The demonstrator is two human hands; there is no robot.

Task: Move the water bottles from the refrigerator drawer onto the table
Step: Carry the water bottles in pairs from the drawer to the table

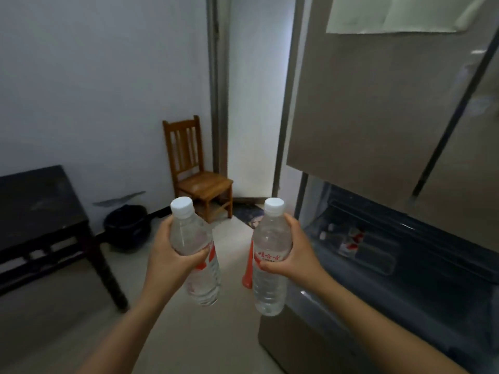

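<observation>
Head view: two water bottles are held side by side over the pale floor (167, 333), between table and refrigerator
Left hand (167, 255): fingers and thumb are curled round the left bottle (201, 282) at its red label; the bottle is tilted, white cap uppermost
Right hand (295, 252): fingers are wrapped round the right bottle (270, 290) at its label; it is held nearly upright
Refrigerator drawer (410, 255): seen open at the right, below the upper doors (378, 103); more bottles (348, 240) lie inside, blurred
Table (40, 206): dark wood, at the left edge, well apart from both held bottles
Near the table: a black bucket (127, 225) is set against the wall
Further back: a wooden chair (199, 174) is placed in the corner beside a doorway (256, 103)
Behind the right bottle: an orange object (248, 271), partly hidden, stands on the floor
</observation>
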